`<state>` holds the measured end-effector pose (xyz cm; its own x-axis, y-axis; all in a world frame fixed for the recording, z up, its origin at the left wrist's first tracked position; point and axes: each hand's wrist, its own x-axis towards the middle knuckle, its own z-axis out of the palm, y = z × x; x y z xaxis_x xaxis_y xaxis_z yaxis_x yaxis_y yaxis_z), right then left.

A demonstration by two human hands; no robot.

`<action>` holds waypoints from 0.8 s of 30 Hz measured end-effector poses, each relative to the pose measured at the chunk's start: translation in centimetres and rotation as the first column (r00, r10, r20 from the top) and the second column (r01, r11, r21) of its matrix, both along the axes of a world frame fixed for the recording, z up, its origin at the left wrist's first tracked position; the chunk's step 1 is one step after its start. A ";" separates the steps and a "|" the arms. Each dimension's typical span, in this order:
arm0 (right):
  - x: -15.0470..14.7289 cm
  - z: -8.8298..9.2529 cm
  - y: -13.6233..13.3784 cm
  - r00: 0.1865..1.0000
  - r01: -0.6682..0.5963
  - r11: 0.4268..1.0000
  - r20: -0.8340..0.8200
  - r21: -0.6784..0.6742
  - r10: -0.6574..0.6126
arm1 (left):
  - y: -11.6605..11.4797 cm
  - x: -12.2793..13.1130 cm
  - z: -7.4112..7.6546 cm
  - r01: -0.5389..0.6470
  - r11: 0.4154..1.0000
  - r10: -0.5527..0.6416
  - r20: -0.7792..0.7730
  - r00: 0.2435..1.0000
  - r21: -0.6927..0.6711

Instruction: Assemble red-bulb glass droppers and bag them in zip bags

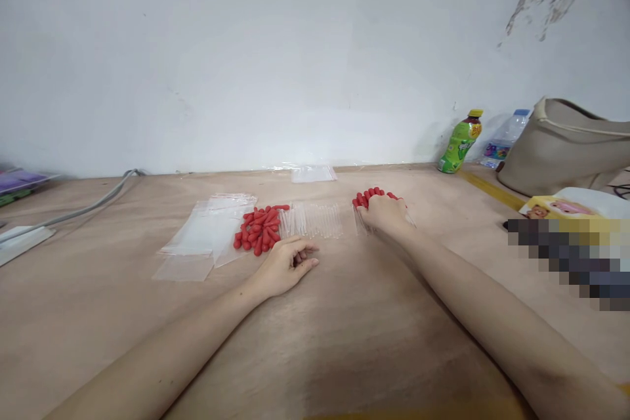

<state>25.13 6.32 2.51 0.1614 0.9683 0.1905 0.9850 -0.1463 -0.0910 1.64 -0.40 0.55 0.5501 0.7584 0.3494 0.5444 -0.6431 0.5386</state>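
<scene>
Landmark: the row of clear tubes, lying side by side on the wooden counter.
Left hand: just nearer the camera than the row's left end, resting on the counter, fingers loosely half-curled, holding nothing.
Red caps: a loose pile touching the row's left end, just beyond the left hand's fingers.
Right hand: just right of the row, palm down, fingers curled over the capped tubes. I cannot tell whether it grips them or only presses on them.
Capped tubes: a bunch right of the row, red ends showing past the knuckles.
Plastic bags: a flat stack left of the caps, its edges overlapping.
Open room: bare counter on the near side of the row, between the forearms. A narrower strip lies beyond it up to the wall.
Far right of the row: green bottle, water bottle and beige bag stand by the wall.
Far left: a grey cable.
</scene>
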 end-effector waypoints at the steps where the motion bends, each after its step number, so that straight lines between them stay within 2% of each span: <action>1: 0.0 0.0 -0.1 1.000 -0.020 1.000 0.020 0.016 0.020 | 0.0 0.0 0.0 0.003 1.000 -0.003 0.000 1.000 -0.001; 5: -0.7 -0.3 -0.5 0.992 -0.114 0.993 0.052 0.013 0.113 | 0.1 -0.1 0.0 0.017 1.000 -0.017 0.006 1.000 0.003; 9: -1.7 -0.9 -0.8 0.990 -0.122 0.992 0.063 -0.011 0.123 | 0.1 -0.1 -0.2 0.018 1.000 -0.018 0.004 1.000 0.008; 11: -2.1 -1.3 -0.8 0.991 -0.116 0.993 0.073 -0.005 0.116 | 0.0 -0.1 -0.4 -0.006 0.999 0.007 -0.009 1.000 0.053; 13: -2.4 -1.6 -0.9 0.990 -0.117 0.993 0.080 0.001 0.117 | 0.1 0.0 -0.7 -0.089 0.983 0.090 -0.001 0.996 0.161; 17: -2.7 -2.0 -1.1 0.989 -0.117 0.993 0.094 0.028 0.113 | 0.8 -0.6 -0.5 -0.317 0.886 0.322 0.044 0.946 0.339; 20: -2.5 -2.0 -1.6 0.984 -0.137 0.983 0.132 0.126 0.120 | 2.2 -2.1 0.8 -0.432 0.816 0.446 0.057 0.893 0.385; 22: -2.3 -2.0 -2.1 0.974 -0.184 0.956 0.176 0.230 0.146 | 3.4 -3.3 1.9 -0.490 0.781 0.520 0.033 0.854 0.386; 24: -2.1 -2.0 -2.8 0.956 -0.261 0.915 0.213 0.307 0.202 | 4.7 -4.2 3.1 -0.486 0.793 0.535 -0.039 0.844 0.367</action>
<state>22.99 3.49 0.52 -0.1243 0.8523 0.5080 0.9920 0.0964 0.0810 -2.59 4.29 3.61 0.1752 0.7944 0.5815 0.8946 -0.3750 0.2429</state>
